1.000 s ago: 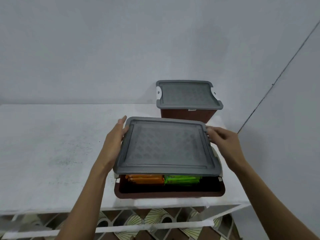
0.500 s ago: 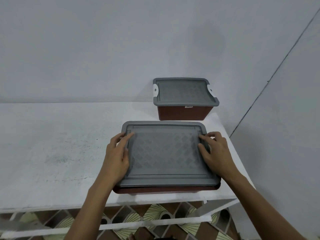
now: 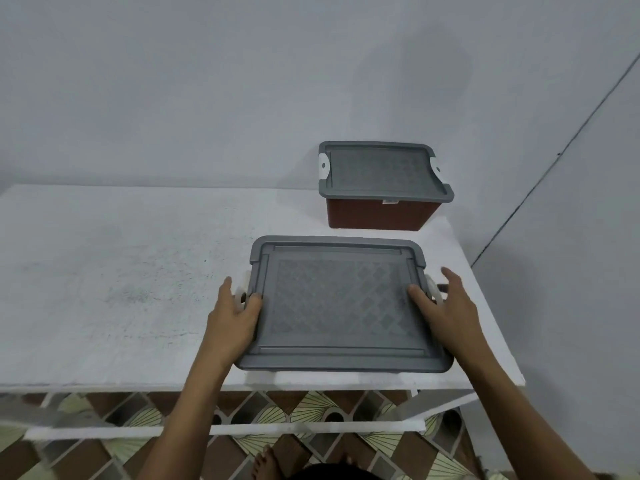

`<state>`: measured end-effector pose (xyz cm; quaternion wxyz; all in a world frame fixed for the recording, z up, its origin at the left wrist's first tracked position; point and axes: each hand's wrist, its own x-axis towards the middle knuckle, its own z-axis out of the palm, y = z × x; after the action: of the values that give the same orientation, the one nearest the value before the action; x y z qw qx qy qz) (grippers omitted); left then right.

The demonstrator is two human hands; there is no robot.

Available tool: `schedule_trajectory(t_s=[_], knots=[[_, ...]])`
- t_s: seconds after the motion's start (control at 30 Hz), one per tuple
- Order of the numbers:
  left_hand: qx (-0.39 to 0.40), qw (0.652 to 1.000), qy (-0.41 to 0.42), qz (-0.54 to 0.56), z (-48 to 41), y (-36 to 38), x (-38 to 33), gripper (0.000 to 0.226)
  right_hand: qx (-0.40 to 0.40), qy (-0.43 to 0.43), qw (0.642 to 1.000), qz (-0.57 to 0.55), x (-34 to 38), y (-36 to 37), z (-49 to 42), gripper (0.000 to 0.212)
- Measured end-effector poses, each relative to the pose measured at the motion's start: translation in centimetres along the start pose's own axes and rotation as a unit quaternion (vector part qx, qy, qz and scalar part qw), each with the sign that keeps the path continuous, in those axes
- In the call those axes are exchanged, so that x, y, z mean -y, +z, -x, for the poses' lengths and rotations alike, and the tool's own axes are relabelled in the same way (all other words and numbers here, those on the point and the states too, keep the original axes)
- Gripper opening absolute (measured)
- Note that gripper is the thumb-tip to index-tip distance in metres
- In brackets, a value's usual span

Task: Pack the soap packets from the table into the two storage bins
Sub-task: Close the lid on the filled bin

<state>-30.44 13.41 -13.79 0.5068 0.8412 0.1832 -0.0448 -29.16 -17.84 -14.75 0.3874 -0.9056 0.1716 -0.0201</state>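
Observation:
The near storage bin (image 3: 343,306) sits at the table's front right, covered by its grey patterned lid, so no soap packets show. My left hand (image 3: 235,311) is at the lid's left edge, thumb on the lid and fingers around the white side latch (image 3: 241,292). My right hand (image 3: 446,306) is at the right edge, thumb on the lid, fingers spread by the white right latch (image 3: 433,289). The far bin (image 3: 381,213), brown with a grey lid and both white latches down, stands at the back right against the wall.
The white table (image 3: 121,271) ends just right of the bins, close to a wall corner. Its front edge lies right under the near bin. Patterned floor tiles and a bare foot (image 3: 266,462) show below.
The lid, held tilted above the packed bin a second ago, now lies flat on it. Both hands slid from the lid's top outward to the side latches.

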Motion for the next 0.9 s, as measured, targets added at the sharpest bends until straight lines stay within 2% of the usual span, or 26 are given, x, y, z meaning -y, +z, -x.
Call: schedule_trajectory(t_s=[0.07,0.17,0.23,0.33,0.43,0.57,0.77,0.9], knots=[[-0.032,0.999,0.006,-0.026,0.3,0.0,-0.1,0.059,0.026,0.03,0.999,-0.025,-0.3,0.2,0.0,0.055],[-0.072,0.994,0.063,-0.059,0.4,-0.1,-0.1,0.041,0.018,0.006,0.999,-0.048,-0.2,0.3,0.4,0.042],[-0.089,0.989,0.084,-0.08,0.5,-0.1,0.0,0.039,-0.002,-0.015,0.999,-0.03,0.2,0.2,0.6,0.039],[-0.108,0.982,0.117,-0.102,1.0,-0.1,-0.4,0.041,-0.035,-0.043,0.998,0.003,0.7,0.1,1.0,0.042],[-0.109,0.977,0.141,-0.117,1.0,-0.1,-0.3,0.043,-0.061,-0.062,0.996,0.024,1.2,-0.2,1.7,0.053],[-0.082,0.982,0.13,-0.111,1.1,-0.3,-0.6,0.06,-0.051,-0.074,0.996,-0.004,1.2,-0.3,2.1,0.056],[-0.095,0.98,0.145,-0.096,0.3,-0.2,0.0,0.036,-0.073,-0.1,0.992,0.008,0.9,-0.1,1.9,0.048],[-0.115,0.98,0.148,-0.062,-0.1,0.0,0.5,0.033,-0.088,-0.099,0.991,-0.017,0.3,0.2,1.4,0.04]])
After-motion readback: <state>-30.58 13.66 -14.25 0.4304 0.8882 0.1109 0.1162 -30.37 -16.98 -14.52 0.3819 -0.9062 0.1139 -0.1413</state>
